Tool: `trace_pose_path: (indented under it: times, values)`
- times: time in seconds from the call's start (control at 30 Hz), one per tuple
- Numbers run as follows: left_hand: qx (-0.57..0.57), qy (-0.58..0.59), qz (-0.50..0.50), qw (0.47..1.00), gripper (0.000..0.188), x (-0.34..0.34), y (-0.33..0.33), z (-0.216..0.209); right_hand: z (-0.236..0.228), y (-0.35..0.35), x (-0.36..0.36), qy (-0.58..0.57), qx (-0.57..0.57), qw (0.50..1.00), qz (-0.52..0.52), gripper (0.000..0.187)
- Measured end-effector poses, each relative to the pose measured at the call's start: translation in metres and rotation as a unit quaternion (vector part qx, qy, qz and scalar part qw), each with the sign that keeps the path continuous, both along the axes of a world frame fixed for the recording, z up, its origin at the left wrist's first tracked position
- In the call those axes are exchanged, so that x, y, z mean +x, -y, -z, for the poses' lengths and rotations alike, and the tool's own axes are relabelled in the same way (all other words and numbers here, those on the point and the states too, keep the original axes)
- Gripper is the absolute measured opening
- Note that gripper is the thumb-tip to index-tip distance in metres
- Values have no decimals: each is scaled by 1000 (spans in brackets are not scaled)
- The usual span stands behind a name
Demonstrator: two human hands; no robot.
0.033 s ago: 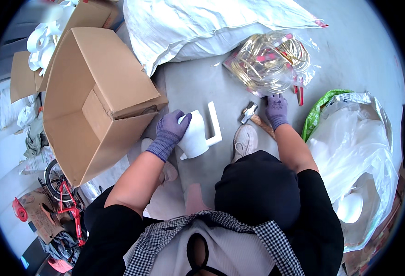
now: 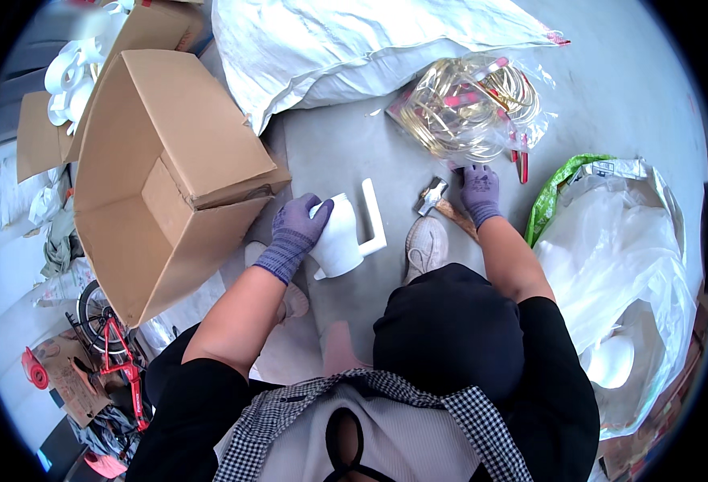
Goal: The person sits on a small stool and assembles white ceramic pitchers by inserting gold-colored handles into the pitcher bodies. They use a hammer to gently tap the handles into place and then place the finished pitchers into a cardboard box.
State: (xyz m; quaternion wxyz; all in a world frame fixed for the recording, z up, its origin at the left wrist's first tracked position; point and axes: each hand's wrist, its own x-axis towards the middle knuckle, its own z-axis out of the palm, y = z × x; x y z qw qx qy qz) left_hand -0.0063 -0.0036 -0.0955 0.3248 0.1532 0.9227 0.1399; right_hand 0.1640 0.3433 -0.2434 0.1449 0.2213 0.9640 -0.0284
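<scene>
My left hand [image 2: 298, 224], in a purple knit glove, is closed on the upper left side of a white pitcher [image 2: 338, 239]. An L-shaped handle [image 2: 375, 218] stands out from the pitcher's right side, and a small spout-like tip shows at its lower left. My right hand [image 2: 481, 191], gloved the same way, reaches down to the floor by the near edge of a clear plastic bag of gold wire coils [image 2: 462, 112]. Its fingers look curled, but their tips are hidden. A hammer [image 2: 432, 197] with a wooden handle lies just left of that hand, the handle partly under my wrist.
An open cardboard box [image 2: 201, 120] stands at the left, tilted. Behind lies a large white woven sack [image 2: 354, 48]. A green-edged bag with clear plastic [image 2: 603, 233] and a white round piece [image 2: 611, 361] sits at the right. Red-handled pliers-like tools [image 2: 522, 161] lie by the coils.
</scene>
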Motion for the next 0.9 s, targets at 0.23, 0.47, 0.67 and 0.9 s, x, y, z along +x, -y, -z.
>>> trace_pose_path:
  times: [0.23, 0.47, 0.67, 0.9]
  values:
    - [7, -12, -19, 1000, 47, 9, 20, 12, -120, 34, 22, -62, -790, 508, 338, 34]
    - [5, -14, 26, 1000, 44, 13, 13, 9, -239, 49, 4, -94, -919, 342, 171, 53]
    - [-14, -59, 96, 994, 41, 23, -1, 0, -276, 60, -12, -100, -924, 349, 118, 50]
    - [561, -36, 76, 824, 121, 28, -98, -175, -281, 66, -8, -99, -916, 375, 105, 52]
